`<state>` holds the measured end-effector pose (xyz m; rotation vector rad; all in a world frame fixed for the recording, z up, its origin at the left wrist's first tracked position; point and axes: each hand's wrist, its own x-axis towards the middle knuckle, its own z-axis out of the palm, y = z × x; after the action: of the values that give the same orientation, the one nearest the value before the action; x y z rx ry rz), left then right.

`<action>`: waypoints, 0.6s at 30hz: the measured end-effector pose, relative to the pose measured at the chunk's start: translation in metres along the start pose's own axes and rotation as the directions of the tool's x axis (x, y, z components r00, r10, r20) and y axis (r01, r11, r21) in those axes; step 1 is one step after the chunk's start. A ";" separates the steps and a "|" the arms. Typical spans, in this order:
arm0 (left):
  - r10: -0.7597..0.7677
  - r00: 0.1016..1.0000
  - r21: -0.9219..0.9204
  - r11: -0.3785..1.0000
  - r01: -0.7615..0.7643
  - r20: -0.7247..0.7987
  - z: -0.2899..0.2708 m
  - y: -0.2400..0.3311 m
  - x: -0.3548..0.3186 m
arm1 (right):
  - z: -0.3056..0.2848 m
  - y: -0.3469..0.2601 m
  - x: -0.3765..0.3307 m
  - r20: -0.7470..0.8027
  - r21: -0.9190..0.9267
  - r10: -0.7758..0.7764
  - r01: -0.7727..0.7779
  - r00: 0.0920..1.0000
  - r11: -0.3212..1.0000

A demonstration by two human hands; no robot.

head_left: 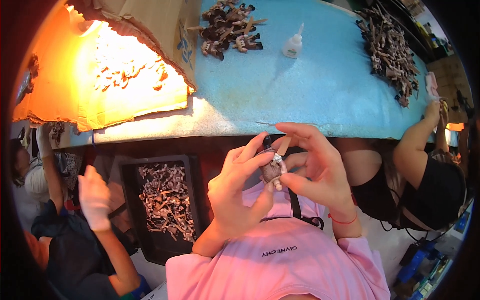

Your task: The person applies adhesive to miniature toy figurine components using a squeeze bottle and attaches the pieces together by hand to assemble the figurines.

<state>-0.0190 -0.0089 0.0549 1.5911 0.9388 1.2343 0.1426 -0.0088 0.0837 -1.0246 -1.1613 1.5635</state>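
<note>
Close in front of my chest, both hands grip one small toy figurine. It has a brown body, a black end pointing away from me, a white patch and a pale end toward me. My left hand pinches its left side between thumb and fingers. On the other side, my right hand has its thumb and fingertips closed on the figurine's right edge. A flat tan blade-like piece sticks up beside the black end, near my right fingers. Fingertips hide part of the figurine.
A blue table bears a white dropper bottle, a figurine pile and a larger heap at right. A torn cardboard box with small parts stands brightly lit at left. Below it is a black crate of figurines. People sit either side.
</note>
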 end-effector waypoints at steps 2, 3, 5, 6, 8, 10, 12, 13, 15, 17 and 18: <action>-0.051 0.998 -0.262 0.963 0.058 0.032 -0.002 0.002 0.001 | -0.004 -0.001 -0.004 -0.027 0.032 -0.022 0.023 0.999 0.999; -0.149 0.987 -0.409 0.898 0.159 0.056 -0.002 0.003 0.000 | -0.006 -0.002 -0.006 -0.057 0.060 -0.036 0.039 0.998 0.997; -0.236 0.964 -0.575 0.775 0.261 0.120 -0.002 0.002 0.000 | -0.007 -0.003 -0.008 -0.061 0.041 -0.061 0.063 0.996 0.997; -0.234 0.964 -0.572 0.777 0.261 0.123 -0.001 0.002 0.000 | -0.007 -0.003 -0.010 -0.076 0.019 -0.077 0.079 0.994 0.997; -0.183 0.976 -0.561 0.798 0.219 0.121 0.001 0.001 0.000 | 0.000 -0.002 -0.011 -0.092 -0.036 -0.106 0.103 0.990 0.994; -0.147 0.983 -0.513 0.838 0.185 0.113 0.002 0.002 0.000 | 0.001 -0.001 -0.009 -0.083 -0.104 -0.152 0.143 0.985 0.984; -0.111 0.988 -0.464 0.873 0.148 0.106 0.003 0.003 0.000 | 0.000 0.000 -0.007 -0.075 -0.096 -0.160 0.152 0.984 0.984; -0.107 0.988 -0.381 0.914 0.142 0.113 0.004 0.005 -0.001 | -0.001 0.001 -0.007 -0.062 -0.090 -0.166 0.160 0.984 0.983; -0.102 0.987 -0.292 0.947 0.135 0.123 0.005 0.005 -0.001 | -0.001 0.002 -0.006 -0.067 -0.082 -0.178 0.173 0.982 0.982; -0.104 0.992 -0.336 0.934 0.123 0.074 0.008 0.004 -0.003 | 0.000 0.007 -0.005 -0.069 -0.074 -0.192 0.187 0.979 0.980; -0.101 0.992 -0.334 0.934 0.122 0.080 0.009 0.001 -0.004 | -0.001 0.012 -0.003 -0.073 -0.083 -0.200 0.194 0.977 0.977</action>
<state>-0.0108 -0.0147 0.0535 1.2782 0.7214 1.1881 0.1425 -0.0133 0.0719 -0.9804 -1.2336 1.3196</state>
